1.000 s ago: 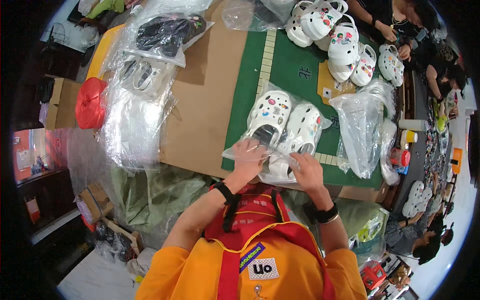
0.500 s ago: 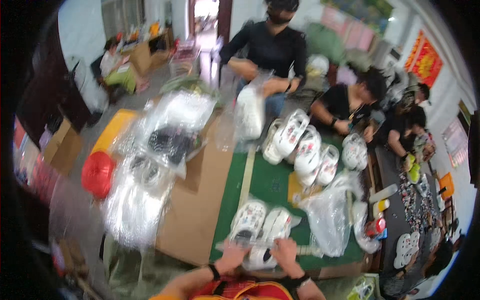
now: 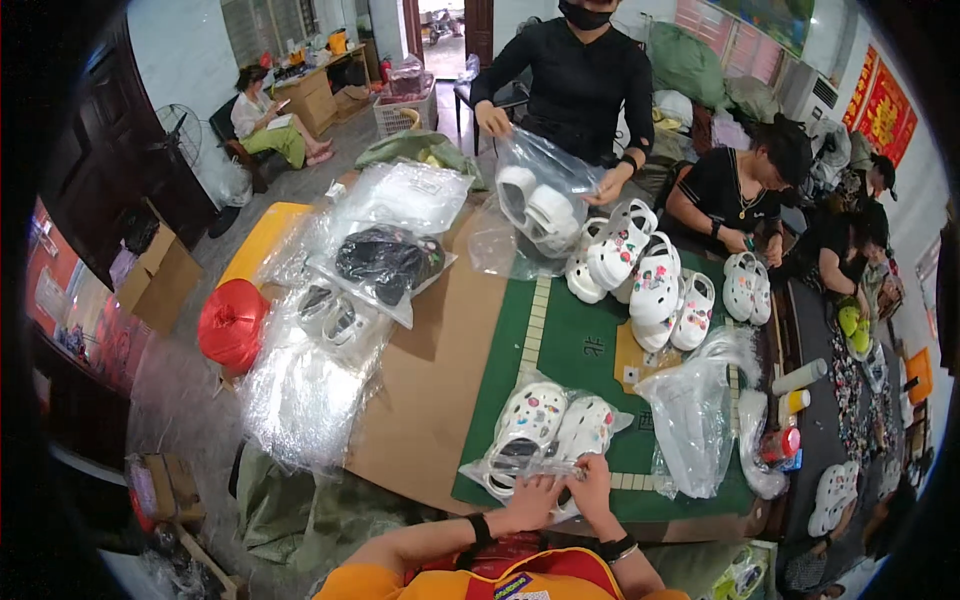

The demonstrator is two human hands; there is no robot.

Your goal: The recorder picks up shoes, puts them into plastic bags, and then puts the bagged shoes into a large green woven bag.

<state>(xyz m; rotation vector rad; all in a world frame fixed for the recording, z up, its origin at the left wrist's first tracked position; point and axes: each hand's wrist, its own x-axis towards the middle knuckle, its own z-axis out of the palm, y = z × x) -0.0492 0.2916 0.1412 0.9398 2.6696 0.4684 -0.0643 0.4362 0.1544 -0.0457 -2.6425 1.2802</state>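
A clear plastic bag [image 3: 478, 468] lies on the green mat in front of me, holding a pair of white clogs [image 3: 530, 412] decorated with colourful charms. My left hand [image 3: 533, 503] is at the bag's near edge, its fingers bent over the film. Close beside it, my right hand [image 3: 590, 488] pinches the same edge at the right. Parts of the clogs' near ends are hidden under my hands. Across the table, a person [image 3: 575, 85] holds another clear bag [image 3: 550, 165] with white clogs inside.
Several charm-covered white clogs [image 3: 655, 290] stand on the green mat [image 3: 545, 350], near empty clear bags [image 3: 690, 420]. Bagged shoes [image 3: 385, 262] and a red bundle [image 3: 232, 325] lie left. Another person [image 3: 735, 190] works at the far right beside a dark side table [image 3: 815, 400].
My hands have come closer together along the bag's near edge. The person opposite has lowered the bag of clogs and spread its top. My view has shifted slightly.
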